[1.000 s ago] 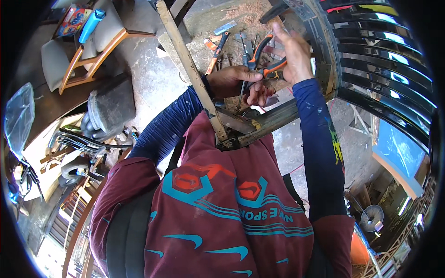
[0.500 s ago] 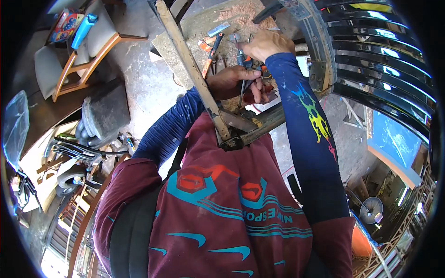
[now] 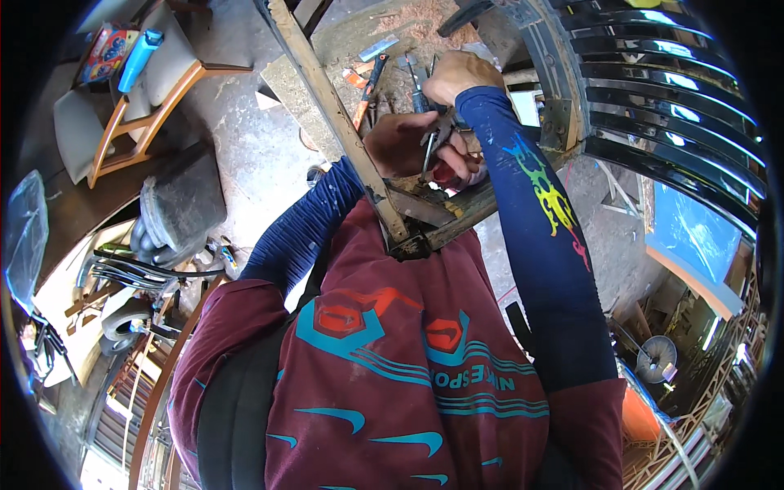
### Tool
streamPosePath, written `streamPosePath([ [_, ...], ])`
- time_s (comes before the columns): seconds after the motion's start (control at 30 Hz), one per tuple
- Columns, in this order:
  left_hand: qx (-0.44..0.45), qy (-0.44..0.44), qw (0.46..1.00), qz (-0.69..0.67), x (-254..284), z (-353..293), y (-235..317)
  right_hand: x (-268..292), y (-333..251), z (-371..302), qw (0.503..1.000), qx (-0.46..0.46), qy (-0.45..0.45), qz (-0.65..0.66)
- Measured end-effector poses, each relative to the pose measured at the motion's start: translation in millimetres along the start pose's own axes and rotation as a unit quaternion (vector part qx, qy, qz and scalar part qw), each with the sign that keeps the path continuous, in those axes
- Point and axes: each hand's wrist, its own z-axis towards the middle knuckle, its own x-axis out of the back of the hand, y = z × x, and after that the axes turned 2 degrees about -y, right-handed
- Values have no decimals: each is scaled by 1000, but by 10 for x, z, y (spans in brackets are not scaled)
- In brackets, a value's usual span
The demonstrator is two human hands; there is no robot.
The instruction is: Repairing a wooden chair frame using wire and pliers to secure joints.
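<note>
Two-handed work at the corner of a worn wooden frame, seen from above. The right hand was curled into a fist, back upward, around the pliers, of which only dark metal showed beside the fingers. The left hand lay below it, thumb and bent fingers either side of a thin metal rod; whether they pinched it could not be told. The rod stood inside the angle of the long strip and the lower rail, near the corner brace; its lower end was too unclear to show attachment.

As for progress, strip and rail met at the corner and the brace was in place. With both hands gathered at the rod, the handling appeared under way rather than finished; no completed result could be discerned, and how much remained was uncertain. A hammer and a screwdriver lay beyond the hands, out of use, near wood shavings.
</note>
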Motion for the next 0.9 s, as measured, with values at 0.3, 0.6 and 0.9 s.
streamPosePath([
  [0.3,-121,-90,970,-191,415,71,-218,36,28,-68,983,101,32,152],
  [0.6,-87,81,979,166,118,-36,97,-373,153,188,789,338,121,499],
  [0.9,-96,98,957,256,111,-8,165,-226,-114,-11,765,73,-30,639],
])
